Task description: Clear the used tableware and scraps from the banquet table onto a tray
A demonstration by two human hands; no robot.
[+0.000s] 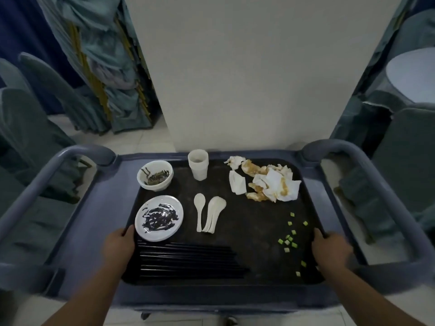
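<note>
A black tray [254,231] was seen resting on the top deck of a blue-grey cart [101,208]. The tray was held at both side edges. The left hand [120,245] was clamped on the left rim, thumb over the top. The right hand [329,248] was clamped on the right rim, slightly blurred, thumb also over the edge.

All of the tableware was found on the tray. A white bowl [155,176] with dark green leftovers was placed at far left. A white plate [159,217] smeared with dark sauce was set just in front of it, near the left hand. Stacked white cups [198,167] were stood upright at far centre. White spoons [215,216] were laid mid-tray, one alone and the others nested beside it. Black chopsticks [188,260] were bundled along the near left, touching the plate's near edge. Stained crumpled napkins [270,184] were piled at far right. Green vegetable bits [290,241] were scattered down the right side.

Covered chairs [30,128] were noted on the left, and a white pillar [247,78] behind the cart.
</note>
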